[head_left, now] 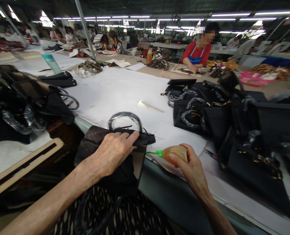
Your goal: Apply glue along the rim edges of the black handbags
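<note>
In the lower centre, the left hand point(115, 150), fingers together, holds a black bag point(122, 173); the right hand point(193, 166) pinches an amber bottle point(174, 154), seemingly gluing, next needing steady aim.

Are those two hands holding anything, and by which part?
The right hand holds an amber bottle by its body, behind the green cap. The left hand lies across the upper part of the black bag; whether it grips cannot be told.

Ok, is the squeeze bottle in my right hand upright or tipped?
Tipped: the squeeze bottle lies nearly level in your right hand, its green nozzle pointing left toward the black bag.
</note>
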Available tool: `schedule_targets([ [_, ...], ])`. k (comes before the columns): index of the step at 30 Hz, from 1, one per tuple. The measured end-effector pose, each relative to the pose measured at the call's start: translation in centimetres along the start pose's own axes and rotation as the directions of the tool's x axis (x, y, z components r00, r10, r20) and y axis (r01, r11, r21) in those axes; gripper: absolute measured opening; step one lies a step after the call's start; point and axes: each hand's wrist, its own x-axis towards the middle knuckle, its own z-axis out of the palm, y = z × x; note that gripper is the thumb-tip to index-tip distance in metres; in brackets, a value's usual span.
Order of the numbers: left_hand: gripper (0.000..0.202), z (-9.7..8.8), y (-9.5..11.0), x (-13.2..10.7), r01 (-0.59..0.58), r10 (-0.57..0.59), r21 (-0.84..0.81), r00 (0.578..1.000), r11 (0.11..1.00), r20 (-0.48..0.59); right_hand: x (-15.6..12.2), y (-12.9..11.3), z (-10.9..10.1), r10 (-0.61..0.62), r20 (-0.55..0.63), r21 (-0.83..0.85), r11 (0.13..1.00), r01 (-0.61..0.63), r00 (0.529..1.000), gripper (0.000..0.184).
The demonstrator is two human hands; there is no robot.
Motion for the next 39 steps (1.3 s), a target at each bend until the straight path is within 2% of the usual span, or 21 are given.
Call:
schedule_targets([
  [9, 0.033, -0.4, 0.0, 0.4, 0.018, -0.018, 0.014, 0.999, 1.000, 0.030, -1.5, -0.4, -0.4, 0.027, 0.103, -0.054, 0.998, -0.021, 0.994, 0.049],
  [15, 0.034, -0.3, -0.2, 0.6, 0.008, -0.009, 0.026, 1.000, 1.000, 0.017, -1.7, -0.5, -0.6, 0.027, 0.121, -0.032, 0.999, -0.023, 0.992, 0.047],
  [25, 0.033, -0.8, -0.1, 1.0, 0.020, -0.021, 0.030, 0.998, 0.999, 0.061, 0.7, -0.1, 0.3, -0.008, -0.033, 0.035, 0.999, 0.009, 0.999, 0.052],
  [30, 0.032, -0.7, -0.2, 0.9, 0.021, -0.023, 0.026, 0.998, 0.999, 0.055, 0.5, -0.5, 0.3, -0.008, -0.070, 0.078, 0.997, 0.014, 0.998, 0.055],
  [34, 0.030, -0.6, -0.3, 0.8, 0.014, -0.015, 0.021, 0.999, 1.000, 0.038, -0.5, -1.3, -0.3, 0.015, -0.007, 0.132, 0.991, -0.014, 1.000, 0.052],
  [39, 0.030, -0.7, -0.2, 0.8, 0.019, -0.020, 0.015, 0.999, 1.000, 0.049, -1.3, -0.9, -0.7, 0.031, 0.044, -0.013, 0.999, -0.031, 0.999, 0.052],
])
